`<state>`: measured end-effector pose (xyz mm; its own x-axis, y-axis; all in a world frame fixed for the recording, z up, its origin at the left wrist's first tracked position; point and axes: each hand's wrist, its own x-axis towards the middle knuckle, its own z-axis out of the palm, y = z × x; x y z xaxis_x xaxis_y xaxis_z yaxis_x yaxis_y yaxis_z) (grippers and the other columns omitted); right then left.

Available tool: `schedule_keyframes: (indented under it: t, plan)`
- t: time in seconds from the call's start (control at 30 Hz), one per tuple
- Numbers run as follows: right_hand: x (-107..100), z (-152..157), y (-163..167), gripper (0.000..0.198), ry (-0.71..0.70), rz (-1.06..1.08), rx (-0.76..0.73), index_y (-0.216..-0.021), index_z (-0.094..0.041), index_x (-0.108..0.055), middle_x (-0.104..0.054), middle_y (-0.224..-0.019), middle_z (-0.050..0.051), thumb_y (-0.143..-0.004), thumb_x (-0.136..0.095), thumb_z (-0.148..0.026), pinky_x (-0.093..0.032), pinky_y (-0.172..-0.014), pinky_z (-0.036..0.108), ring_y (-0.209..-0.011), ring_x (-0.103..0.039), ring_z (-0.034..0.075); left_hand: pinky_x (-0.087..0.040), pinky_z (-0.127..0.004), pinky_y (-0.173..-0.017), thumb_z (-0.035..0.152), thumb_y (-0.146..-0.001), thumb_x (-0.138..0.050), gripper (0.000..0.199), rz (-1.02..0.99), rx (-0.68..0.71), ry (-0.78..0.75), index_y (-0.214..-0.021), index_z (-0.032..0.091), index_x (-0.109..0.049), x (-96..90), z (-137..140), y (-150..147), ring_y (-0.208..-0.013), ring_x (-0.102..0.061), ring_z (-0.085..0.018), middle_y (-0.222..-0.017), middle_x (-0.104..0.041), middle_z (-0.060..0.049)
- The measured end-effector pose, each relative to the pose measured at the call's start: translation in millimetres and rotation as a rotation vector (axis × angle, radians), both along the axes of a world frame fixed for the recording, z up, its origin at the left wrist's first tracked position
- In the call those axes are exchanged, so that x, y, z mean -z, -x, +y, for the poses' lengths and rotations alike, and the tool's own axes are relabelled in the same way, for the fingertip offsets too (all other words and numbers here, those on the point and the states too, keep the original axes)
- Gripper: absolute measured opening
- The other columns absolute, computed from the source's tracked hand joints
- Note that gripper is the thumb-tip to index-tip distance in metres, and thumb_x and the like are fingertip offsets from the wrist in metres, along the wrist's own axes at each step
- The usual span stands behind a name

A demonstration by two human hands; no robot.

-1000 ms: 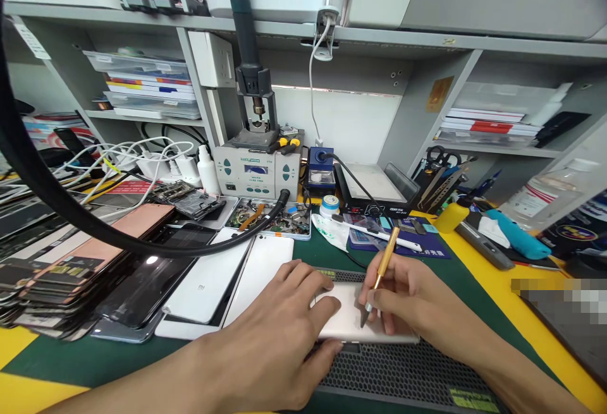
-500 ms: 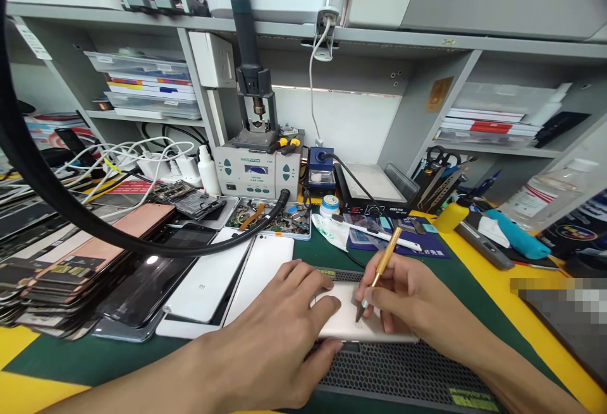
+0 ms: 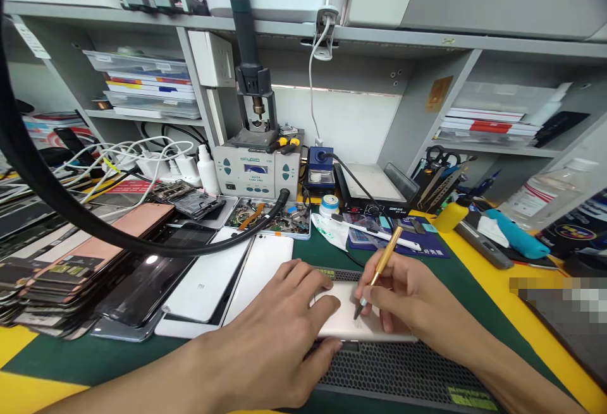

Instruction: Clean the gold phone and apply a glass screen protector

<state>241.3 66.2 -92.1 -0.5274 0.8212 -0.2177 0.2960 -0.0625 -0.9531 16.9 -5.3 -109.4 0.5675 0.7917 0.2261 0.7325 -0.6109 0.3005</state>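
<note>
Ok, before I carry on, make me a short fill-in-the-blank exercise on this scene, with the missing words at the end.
1. The right hand holds a pen-like tool whose upper shaft is ____ in colour.
2. The tool's tip points ____, toward the pale phone that the left hand steadies.
3. The white panel bears the two-letter logo "____".
4. The pile of phone parts lies on the ____ side of the picture.

Missing words: gold; down; mi; left.

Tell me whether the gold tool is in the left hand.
No: the right hand holds the gold tool, while the left hand holds the pale phone.
</note>
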Motion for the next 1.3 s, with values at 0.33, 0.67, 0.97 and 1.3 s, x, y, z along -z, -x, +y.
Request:
schedule_keyframes:
  t: [0.33,0.67,0.97,1.3]
  plan:
    - [1.0,-1.2,0.5,0.018,-0.007,-0.003,-0.016,-0.089,-0.020,-0.056,-0.069,-0.079,0.001,-0.088,-0.069,-0.033,-0.042,-0.053,0.023,-0.055,-0.052,0.010,-0.041,-0.051,-0.108,0.030,-0.099,-0.055,0.021,0.000,0.002,0.001,-0.115,0.018,-0.062,0.1,1.8,-0.9,-0.120,-0.048,-0.031,-0.124,-0.056,-0.012]
    - [0.8,-2.4,1.1,0.017,-0.009,-0.004,-0.008,-0.090,-0.020,-0.055,-0.067,-0.077,0.000,-0.088,-0.068,-0.031,-0.041,-0.052,0.023,-0.054,-0.049,0.009,-0.041,-0.052,-0.107,0.029,-0.099,-0.055,0.022,0.004,0.006,0.005,-0.116,0.018,-0.062,2.3,0.2,-0.3,-0.119,-0.048,-0.031,-0.123,-0.056,-0.012]
    - [2.5,-2.0,0.7,0.015,-0.017,-0.009,-0.009,-0.091,-0.020,-0.055,-0.069,-0.079,0.000,-0.089,-0.067,-0.029,-0.042,-0.052,0.023,-0.054,-0.050,0.009,-0.040,-0.051,-0.107,0.030,-0.099,-0.055,0.021,0.011,0.005,0.001,-0.116,0.018,-0.061,1.8,0.3,0.1,-0.119,-0.048,-0.030,-0.124,-0.056,-0.011]
    - [2.2,-0.1,2.7,0.014,-0.008,0.005,-0.019,-0.090,-0.020,-0.055,-0.070,-0.084,0.000,-0.088,-0.067,-0.026,-0.043,-0.052,0.022,-0.054,-0.051,0.008,-0.040,-0.051,-0.108,0.030,-0.099,-0.055,0.022,0.006,0.005,-0.001,-0.116,0.019,-0.061,1.1,1.8,-0.6,-0.120,-0.047,-0.030,-0.125,-0.055,-0.011]
